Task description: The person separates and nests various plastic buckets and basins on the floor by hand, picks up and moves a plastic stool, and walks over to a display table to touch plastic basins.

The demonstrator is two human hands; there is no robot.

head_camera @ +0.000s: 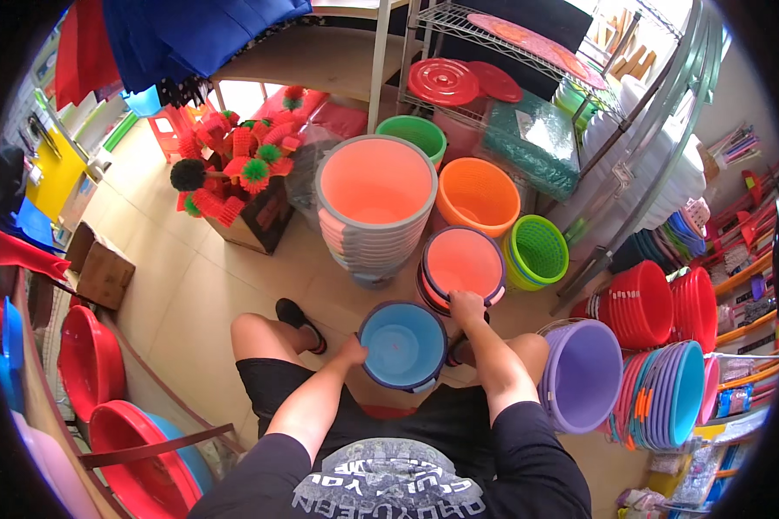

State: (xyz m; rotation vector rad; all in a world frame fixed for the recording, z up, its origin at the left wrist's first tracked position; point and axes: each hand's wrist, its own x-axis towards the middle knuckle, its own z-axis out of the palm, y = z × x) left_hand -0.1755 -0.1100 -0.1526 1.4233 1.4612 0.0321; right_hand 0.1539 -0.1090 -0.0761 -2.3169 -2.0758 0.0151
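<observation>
My left hand (352, 351) grips the left rim of a blue plastic bucket (402, 345) with a dark rim, which is between my knees. My right hand (469, 307) is on the near rim of a coral-pink bucket (464, 263), the top one of a short nested stack; its fingers are partly hidden, so how firmly they hold cannot be told. Beyond the blue bucket rises a tall nested stack of larger pink bins with grey rims (378, 185). An orange basket (479, 196) and a green perforated basket (539, 250) stand past the coral bucket.
A cardboard box (259, 220) of red and green brushes stands ahead on the left. Stacked purple buckets (584, 376) and red buckets (639, 305) line my right. Red basins (91, 363) lean on my left. A metal rack (591, 259) rises at the right.
</observation>
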